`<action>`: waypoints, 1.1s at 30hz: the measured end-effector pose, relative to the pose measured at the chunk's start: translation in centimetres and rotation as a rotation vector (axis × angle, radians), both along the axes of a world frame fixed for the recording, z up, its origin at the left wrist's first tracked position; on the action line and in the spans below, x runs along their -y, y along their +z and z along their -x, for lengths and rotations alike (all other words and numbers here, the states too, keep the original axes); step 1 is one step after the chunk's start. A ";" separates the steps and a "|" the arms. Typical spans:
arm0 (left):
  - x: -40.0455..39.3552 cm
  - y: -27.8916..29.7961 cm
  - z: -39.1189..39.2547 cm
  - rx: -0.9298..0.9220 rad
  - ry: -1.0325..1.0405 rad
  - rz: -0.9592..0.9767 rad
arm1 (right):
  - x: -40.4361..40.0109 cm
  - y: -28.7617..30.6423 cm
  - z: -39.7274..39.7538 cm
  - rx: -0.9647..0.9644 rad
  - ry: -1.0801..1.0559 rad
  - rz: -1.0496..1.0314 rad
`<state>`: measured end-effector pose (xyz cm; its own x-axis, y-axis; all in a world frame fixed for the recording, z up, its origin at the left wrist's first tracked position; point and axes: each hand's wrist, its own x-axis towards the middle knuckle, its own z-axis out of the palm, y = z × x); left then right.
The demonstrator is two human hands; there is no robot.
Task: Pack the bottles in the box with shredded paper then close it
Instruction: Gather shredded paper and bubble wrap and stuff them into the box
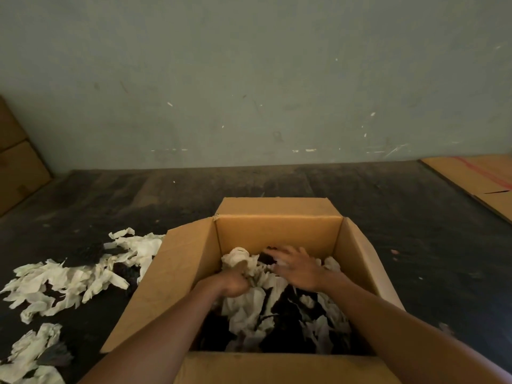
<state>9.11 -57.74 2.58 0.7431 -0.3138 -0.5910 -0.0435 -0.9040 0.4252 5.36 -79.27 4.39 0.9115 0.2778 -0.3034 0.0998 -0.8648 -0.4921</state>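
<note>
An open cardboard box [182, 273] stands on the dark floor with its flaps spread outward. White and dark shredded paper [257, 314] fills its inside. No bottle shows; anything under the paper is hidden. My left hand [235, 282] is inside the box at the left, its fingers closed on a clump of the paper. My right hand [296, 268] lies flat with fingers spread on the paper toward the box's far side.
Loose shredded paper [69, 278] is strewn on the floor left of the box. Stacked cardboard boxes [16, 162] stand at the far left by the wall. Flattened cardboard [476, 178] lies at the far right. A grey-green wall [249, 79] rises behind.
</note>
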 end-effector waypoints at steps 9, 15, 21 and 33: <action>-0.1 -1.2 0.9 -0.035 -0.145 -0.117 | 3.2 -2.3 -1.7 -0.197 -0.267 0.125; 0.3 3.3 1.3 0.086 -0.212 -0.277 | 2.6 4.0 0.7 -0.291 -0.077 -0.004; 1.0 2.6 3.8 -0.275 -0.292 -0.271 | 1.2 1.0 3.4 -0.536 0.128 0.339; 1.2 -0.2 4.0 -0.043 -0.146 -0.178 | 3.1 -3.8 1.8 -0.280 -0.074 0.413</action>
